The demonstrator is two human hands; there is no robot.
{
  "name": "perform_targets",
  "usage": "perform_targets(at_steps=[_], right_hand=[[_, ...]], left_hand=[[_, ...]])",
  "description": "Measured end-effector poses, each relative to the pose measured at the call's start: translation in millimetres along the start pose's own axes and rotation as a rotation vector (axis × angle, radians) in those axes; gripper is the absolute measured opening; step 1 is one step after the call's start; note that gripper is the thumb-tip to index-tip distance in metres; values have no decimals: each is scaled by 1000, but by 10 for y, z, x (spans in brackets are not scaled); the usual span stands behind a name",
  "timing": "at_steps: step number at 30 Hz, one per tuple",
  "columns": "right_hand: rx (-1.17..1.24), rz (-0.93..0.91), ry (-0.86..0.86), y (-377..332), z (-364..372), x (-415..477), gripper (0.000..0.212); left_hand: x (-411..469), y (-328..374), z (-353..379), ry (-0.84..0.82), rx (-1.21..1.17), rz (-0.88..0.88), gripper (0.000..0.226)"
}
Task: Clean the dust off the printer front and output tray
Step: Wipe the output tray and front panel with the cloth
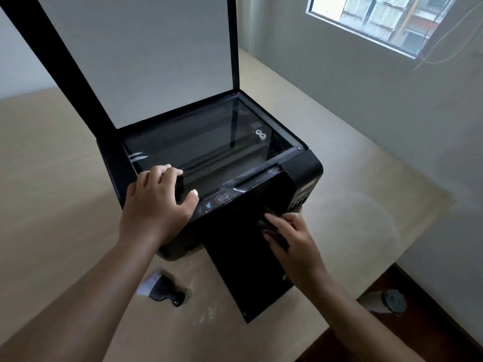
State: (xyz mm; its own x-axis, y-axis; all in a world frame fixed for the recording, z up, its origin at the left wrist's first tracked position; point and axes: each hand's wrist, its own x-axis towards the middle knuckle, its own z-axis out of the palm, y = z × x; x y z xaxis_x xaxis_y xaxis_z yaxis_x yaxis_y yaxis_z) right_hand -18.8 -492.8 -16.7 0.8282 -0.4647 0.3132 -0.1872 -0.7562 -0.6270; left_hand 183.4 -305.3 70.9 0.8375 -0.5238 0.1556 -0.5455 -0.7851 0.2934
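A black printer stands on a beige table with its scanner lid raised and the glass bed bare. The black output tray sticks out from the front toward me. My left hand rests on the printer's front-left top corner, fingers bent onto the glass frame and thumb by the control panel. My right hand lies on the tray where it meets the printer front. Its fingers are fairly straight and press on something dark and blurred.
A small black-handled brush with white bristles lies on the table left of the tray. The table's right edge runs close to a grey wall, with a window above. A round fitting sits below the table corner.
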Motion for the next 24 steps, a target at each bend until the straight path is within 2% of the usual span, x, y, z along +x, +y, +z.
perform_targets(at_steps=[4,8,10,14,18,19,21,24], right_hand=[[-267,-33,-202,-78,409,-316,50],[-295,-192,-304,-100,399,-421,46],[-208,-216,-249,-133,201,-314,50],[148,-16,113,-289,-369,136,43],[119,-37,265,-321,-774,626,31],[106,-6,261,-287,-825,755,30],[48,101,142,-171,-857,992,37],[-146,98,-7,8,-862,1152,45]], left_hand=[[-6,-4,-4,-1,5,2,47],[-14,-9,-3,-3,13,2,47],[-12,-13,-6,-6,16,4,51],[-4,-5,-10,-7,17,-2,59],[-18,0,-14,-12,25,-7,59],[-16,-3,-16,-14,26,-9,58],[-16,-8,-16,-18,27,-12,56],[-20,-10,-4,-18,22,-19,49]])
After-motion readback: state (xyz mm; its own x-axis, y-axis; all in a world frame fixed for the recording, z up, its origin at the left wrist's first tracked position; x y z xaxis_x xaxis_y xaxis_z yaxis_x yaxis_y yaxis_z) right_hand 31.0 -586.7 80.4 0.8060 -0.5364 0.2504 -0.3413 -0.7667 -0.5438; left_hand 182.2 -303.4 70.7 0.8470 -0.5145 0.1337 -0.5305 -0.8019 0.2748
